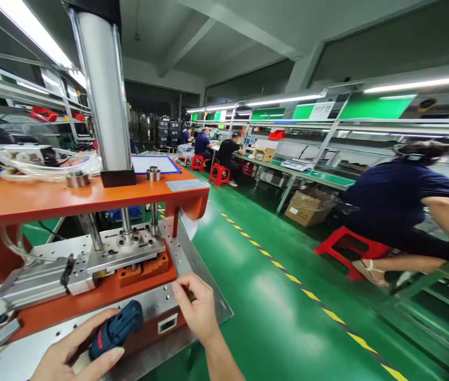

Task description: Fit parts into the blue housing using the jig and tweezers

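So the left hand [61, 357], lower left of the frame, has a dark blue piece with red lettering [118, 327] gripped between thumb and fingers, up in front of the orange press [50, 203]. Right hand [200, 307], bottom centre, is half curled by the press's front edge; can't tell if there's something tiny in its fingertips. Progress-wise, I'd call it mid-handling: the piece is picked up but not set down anywhere, and whether it's been worked on yet, no clue from this angle. Left of centre, an orange block [145, 272] sits below a metal plate [125, 254], with a big cylinder [101, 90] towering upper left. Far right, a co-worker [399, 196] sits on a red stool [349, 239].
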A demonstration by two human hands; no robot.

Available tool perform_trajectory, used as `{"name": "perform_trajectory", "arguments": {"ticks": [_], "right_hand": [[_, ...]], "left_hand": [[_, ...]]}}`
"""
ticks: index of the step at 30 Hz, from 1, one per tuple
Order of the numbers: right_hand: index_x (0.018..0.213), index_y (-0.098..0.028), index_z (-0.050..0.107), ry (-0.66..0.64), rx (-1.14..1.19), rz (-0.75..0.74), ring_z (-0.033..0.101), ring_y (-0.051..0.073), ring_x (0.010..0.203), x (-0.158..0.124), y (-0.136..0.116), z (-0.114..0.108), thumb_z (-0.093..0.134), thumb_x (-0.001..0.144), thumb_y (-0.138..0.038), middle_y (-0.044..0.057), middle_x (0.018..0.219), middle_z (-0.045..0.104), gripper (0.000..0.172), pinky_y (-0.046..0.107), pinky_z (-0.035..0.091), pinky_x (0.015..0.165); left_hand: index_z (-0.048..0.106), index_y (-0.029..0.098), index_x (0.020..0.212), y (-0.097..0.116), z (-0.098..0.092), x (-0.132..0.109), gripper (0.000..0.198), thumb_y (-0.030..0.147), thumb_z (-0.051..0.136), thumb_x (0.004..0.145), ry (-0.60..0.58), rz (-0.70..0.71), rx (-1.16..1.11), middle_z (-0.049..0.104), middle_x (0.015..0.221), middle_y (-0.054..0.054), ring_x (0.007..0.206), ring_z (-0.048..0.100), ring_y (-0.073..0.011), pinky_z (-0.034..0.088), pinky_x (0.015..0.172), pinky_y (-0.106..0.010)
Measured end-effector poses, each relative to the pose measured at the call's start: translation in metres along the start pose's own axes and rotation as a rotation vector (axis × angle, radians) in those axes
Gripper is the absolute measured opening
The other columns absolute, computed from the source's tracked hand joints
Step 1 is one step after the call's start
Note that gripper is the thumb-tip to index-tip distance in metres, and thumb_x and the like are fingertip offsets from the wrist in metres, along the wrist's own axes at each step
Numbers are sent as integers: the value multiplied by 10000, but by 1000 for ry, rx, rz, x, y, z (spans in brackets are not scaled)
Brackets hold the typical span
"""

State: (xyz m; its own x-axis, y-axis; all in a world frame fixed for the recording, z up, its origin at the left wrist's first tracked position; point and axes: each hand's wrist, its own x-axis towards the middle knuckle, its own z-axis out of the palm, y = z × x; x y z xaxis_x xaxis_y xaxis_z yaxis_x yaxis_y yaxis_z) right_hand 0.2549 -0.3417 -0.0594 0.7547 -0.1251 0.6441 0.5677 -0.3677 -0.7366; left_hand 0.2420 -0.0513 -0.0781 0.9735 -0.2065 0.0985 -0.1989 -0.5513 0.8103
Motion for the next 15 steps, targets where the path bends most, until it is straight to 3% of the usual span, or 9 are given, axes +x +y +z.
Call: {"name": "perform_trajectory", "arguments": {"ticks": [4,11,15], "right_hand": [[803,-199,624,-18,24,2,562,143,667,-2,3,0,596,965,-272,-7,734,608,179,245,418,637],[809,-203,613,-33,47,-6,564,134,669,-3,5,-1,592,976,-254,-16,744,604,176,234,420,628],[819,-205,615,-38,34,-18,559,131,664,-2,4,-1,590,979,-250,-20,744,604,168,231,417,620]], "left_hand": [[700,279,1245,10,-2,-1,578,548,776,740,-36,-1,-36,702,1288,-27,1151,686,-287,510,1018,-359],[758,284,1118,47,8,-12,560,602,813,661,165,-76,-198,756,1162,-18,1095,706,-271,529,1000,-322],[770,270,1085,57,9,-13,553,595,829,642,174,-71,-214,767,1117,-33,1028,729,-268,575,930,-290]]}}
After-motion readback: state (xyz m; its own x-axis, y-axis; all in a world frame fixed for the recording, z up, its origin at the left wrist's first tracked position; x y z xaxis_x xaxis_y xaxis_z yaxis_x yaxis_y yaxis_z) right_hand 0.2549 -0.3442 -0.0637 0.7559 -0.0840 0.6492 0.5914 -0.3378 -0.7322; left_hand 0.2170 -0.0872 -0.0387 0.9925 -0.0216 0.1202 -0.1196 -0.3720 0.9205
